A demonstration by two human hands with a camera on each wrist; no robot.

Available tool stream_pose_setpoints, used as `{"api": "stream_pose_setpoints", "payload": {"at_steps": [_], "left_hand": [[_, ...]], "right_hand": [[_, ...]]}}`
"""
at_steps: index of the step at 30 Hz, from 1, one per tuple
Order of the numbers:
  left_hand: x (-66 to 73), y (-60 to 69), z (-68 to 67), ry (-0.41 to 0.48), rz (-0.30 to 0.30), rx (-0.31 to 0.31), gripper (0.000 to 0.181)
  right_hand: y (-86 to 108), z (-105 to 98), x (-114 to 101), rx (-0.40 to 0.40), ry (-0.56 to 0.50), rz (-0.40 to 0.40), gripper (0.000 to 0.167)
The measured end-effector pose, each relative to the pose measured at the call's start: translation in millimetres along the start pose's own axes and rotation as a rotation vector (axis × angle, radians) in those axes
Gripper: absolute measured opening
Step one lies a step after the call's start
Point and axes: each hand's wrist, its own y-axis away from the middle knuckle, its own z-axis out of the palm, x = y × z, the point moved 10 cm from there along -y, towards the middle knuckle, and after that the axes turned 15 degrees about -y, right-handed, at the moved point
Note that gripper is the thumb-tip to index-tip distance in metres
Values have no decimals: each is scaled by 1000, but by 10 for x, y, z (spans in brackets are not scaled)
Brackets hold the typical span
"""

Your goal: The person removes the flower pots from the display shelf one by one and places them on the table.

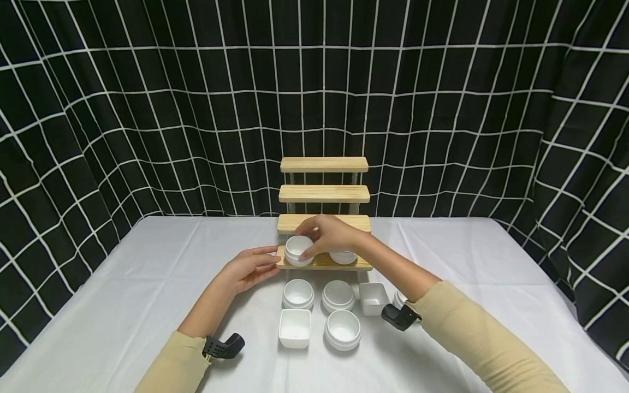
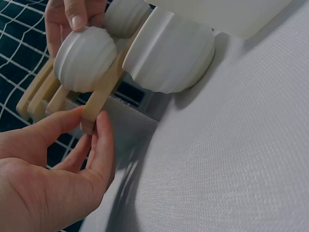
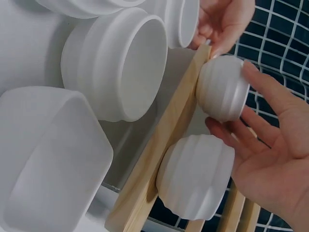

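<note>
My right hand (image 1: 334, 233) holds a small round white bowl (image 1: 296, 252) by its sides, thumb and fingers on either side, at the left end of the lowest wooden board (image 1: 321, 263) of a tiered shelf. The right wrist view shows that bowl (image 3: 222, 89) touching the board. A second round white bowl (image 3: 195, 176) sits on the same board to the right, partly behind my right hand in the head view. At the board's left end, my left hand (image 1: 250, 267) pinches the wood; the left wrist view shows its thumb and fingers on opposite faces.
Three higher boards (image 1: 324, 193) rise behind. On the white cloth in front stand round white bowls (image 1: 343, 329) and square white bowls (image 1: 295, 327). Another bowl (image 1: 399, 298) is partly hidden by the right forearm. A black grid-patterned curtain (image 1: 417, 109) surrounds the table.
</note>
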Motion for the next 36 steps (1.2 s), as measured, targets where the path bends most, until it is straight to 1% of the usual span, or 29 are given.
{"api": "stream_pose_setpoints", "payload": {"at_steps": [8, 14, 20, 27, 36], "left_hand": [[13, 9, 17, 1, 16, -16, 56], [17, 2, 10, 1, 14, -14, 55], [9, -2, 6, 3, 14, -12, 55], [16, 4, 3, 0, 19, -9, 55], [-3, -9, -4, 13, 2, -9, 55]], "right_hand": [[-31, 34, -11, -12, 32, -22, 54], [-34, 29, -1, -3, 53, -17, 55], [-32, 18, 0, 17, 63, -20, 53], [-15, 1, 0, 38, 36, -14, 52], [-4, -60, 14, 62, 9, 0, 49]]}}
